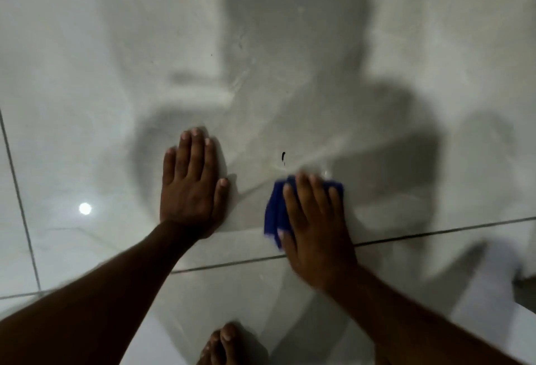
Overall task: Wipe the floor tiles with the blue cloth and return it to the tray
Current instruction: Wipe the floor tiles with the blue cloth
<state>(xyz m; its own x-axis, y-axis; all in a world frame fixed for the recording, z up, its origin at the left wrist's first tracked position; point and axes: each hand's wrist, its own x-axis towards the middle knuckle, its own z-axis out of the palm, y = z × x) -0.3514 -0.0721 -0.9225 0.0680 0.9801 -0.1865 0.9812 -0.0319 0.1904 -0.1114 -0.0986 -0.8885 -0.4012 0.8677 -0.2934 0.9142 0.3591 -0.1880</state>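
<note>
My right hand (314, 225) lies flat on top of the blue cloth (274, 214) and presses it onto the glossy white floor tiles (290, 74). The cloth sticks out to the left of the hand and past the fingertips, the rest of it hidden under the palm. My left hand (191, 182) rests flat on the tile to the left, fingers spread and holding nothing. A small dark mark (283, 156) sits on the tile just beyond the cloth. No tray is in view.
Grey grout lines run across the floor below my hands (435, 232) and down the left side (20, 205). Toes of a bare foot (223, 341) show at the bottom edge. My shadow covers the tile ahead. A light reflection (85, 208) glints at the left.
</note>
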